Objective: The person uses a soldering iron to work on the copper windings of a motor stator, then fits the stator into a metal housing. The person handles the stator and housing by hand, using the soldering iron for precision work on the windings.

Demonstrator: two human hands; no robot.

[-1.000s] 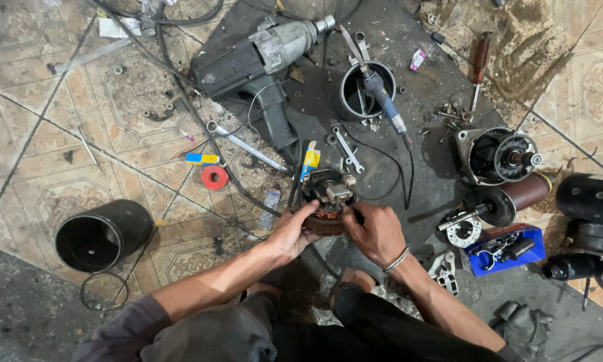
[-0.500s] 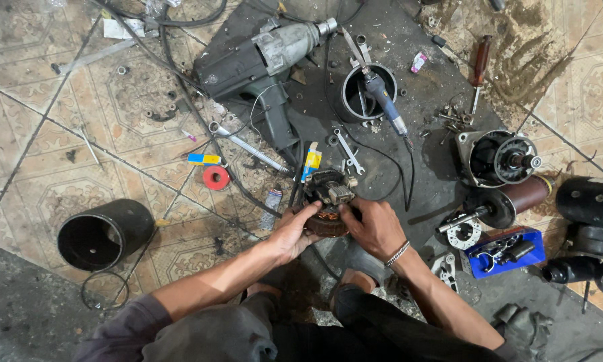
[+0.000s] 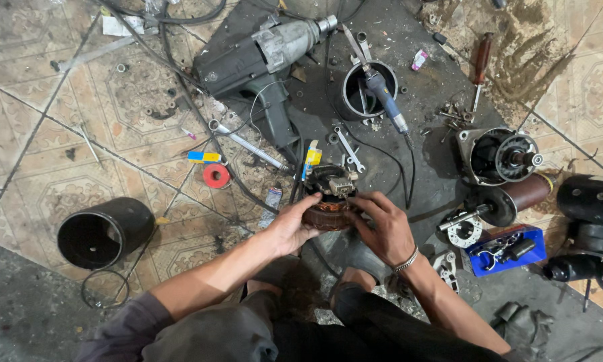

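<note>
Since the earlier frames almost nothing has moved: both hands stay on the same motor part and only the fingers shifted a little. We see the left hand (image 3: 289,228) closed around the left side of the round copper-wound motor part (image 3: 329,209), which rests on the dark floor mat (image 3: 415,144) just in front of the knees. Our right hand (image 3: 386,228) grips the right side of it, with the fingers (image 3: 367,202) curled over its top edge. Beyond the part lie small wrenches (image 3: 349,149) and a big grey power drill (image 3: 261,57). A black cylinder (image 3: 104,231) lies on the tiles at the left, well apart. On the right stand a motor housing (image 3: 499,155) and a blue tray (image 3: 508,249).
</note>
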